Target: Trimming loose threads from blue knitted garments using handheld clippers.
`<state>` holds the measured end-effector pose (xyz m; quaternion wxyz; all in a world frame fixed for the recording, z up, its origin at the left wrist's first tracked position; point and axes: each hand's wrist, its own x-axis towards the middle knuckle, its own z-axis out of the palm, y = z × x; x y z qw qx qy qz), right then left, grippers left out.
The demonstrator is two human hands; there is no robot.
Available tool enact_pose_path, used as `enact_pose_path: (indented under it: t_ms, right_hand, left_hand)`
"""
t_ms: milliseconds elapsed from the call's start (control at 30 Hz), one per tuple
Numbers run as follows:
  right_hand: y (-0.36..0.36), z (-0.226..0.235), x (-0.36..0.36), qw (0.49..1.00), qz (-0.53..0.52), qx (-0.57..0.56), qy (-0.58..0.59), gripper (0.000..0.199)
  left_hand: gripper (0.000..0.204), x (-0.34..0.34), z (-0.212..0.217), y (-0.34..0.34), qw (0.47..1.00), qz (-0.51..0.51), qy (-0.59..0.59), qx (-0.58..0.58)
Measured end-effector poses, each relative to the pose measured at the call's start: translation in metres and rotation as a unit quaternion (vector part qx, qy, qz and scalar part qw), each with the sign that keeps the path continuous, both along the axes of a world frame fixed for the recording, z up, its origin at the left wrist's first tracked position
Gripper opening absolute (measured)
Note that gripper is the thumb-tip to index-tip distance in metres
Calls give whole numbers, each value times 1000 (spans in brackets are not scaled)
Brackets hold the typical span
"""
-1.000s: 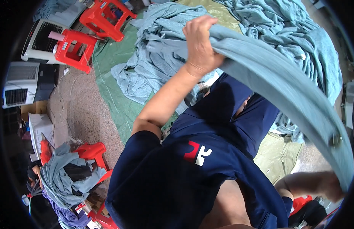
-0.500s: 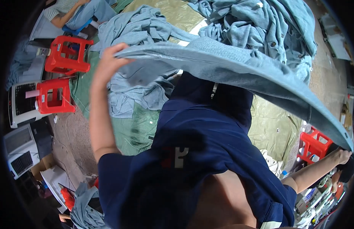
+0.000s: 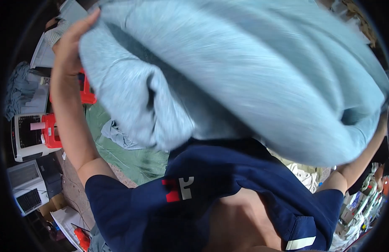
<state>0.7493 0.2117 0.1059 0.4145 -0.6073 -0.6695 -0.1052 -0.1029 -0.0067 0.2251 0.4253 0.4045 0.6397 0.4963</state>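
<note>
A large light blue knitted garment (image 3: 244, 71) is spread wide in the air in front of me, billowing and blurred by motion. Its folds hang down to my dark blue shirt, and which part of it faces me I cannot make out. At the upper left, my left hand (image 3: 72, 48) grips the garment's edge with the fingers partly behind the cloth. On the far right my other forearm reaches up to the garment's opposite end. The cloth covers my right hand there, but that end is held up and taut.
Below the garment lies a green ground sheet (image 3: 135, 166) with some light blue cloth (image 3: 119, 134) on it. To the left are a red plastic stool (image 3: 51, 130) and a white and black appliance (image 3: 28, 136). Mixed goods crowd the lower right. Part of another person's striped sleeve (image 3: 51, 37) shows at upper left.
Both hands have lifted; the left has gone up and outward. The garment, earlier a narrow stretched band, has swung up and opened out, covering the piles behind it.
</note>
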Motion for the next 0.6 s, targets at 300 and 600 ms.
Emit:
enact_pose_path:
  t_ms: [300, 600]
  right_hand:
    - [-99, 3, -340, 969, 203, -30, 137, 23]
    - [-216, -141, -476, 924, 369, -87, -61, 33]
  left_hand:
    - [54, -168, -281, 38, 919, 227, 317, -62]
    - [55, 185, -271, -19, 889, -207, -354, -202]
